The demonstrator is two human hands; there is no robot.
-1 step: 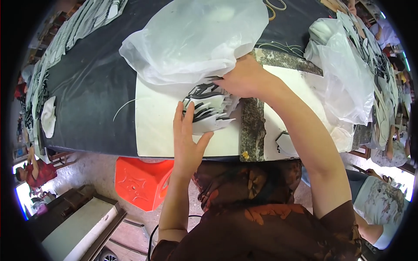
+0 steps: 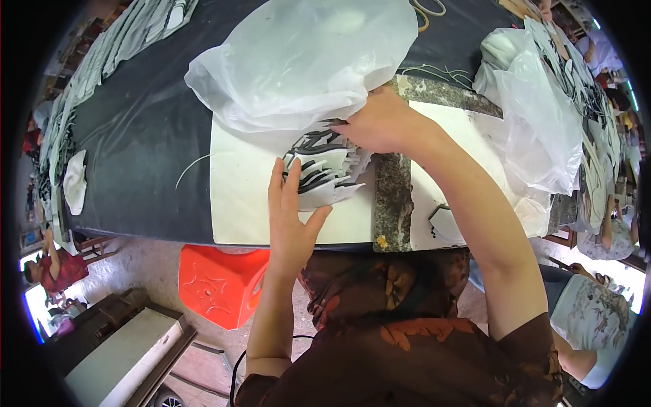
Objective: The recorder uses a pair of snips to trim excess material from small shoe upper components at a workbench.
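Observation:
A loose stack of black and white flat cut pieces (image 2: 329, 166) lies on a pale sheet (image 2: 247, 203) on the table. My left hand (image 2: 293, 214) is at its left near side, fingers stretched and thumb apart, two fingertips against the pieces. At the far right end of the stack, my right hand (image 2: 383, 122) is bent down with its fingers closed on the dark edges of some pieces; several fingers are hidden. A large translucent white plastic bag (image 2: 305, 61) lies just beyond both hands and meets the right one.
A worn, speckled strip (image 2: 393, 203) runs beside the sheet. Another plastic bag (image 2: 542, 129) lies at the right, near a dark-edged white piece (image 2: 444, 224). Strips (image 2: 129, 41) pile up far left. A red stool (image 2: 217, 285) stands below the table edge. People work around.

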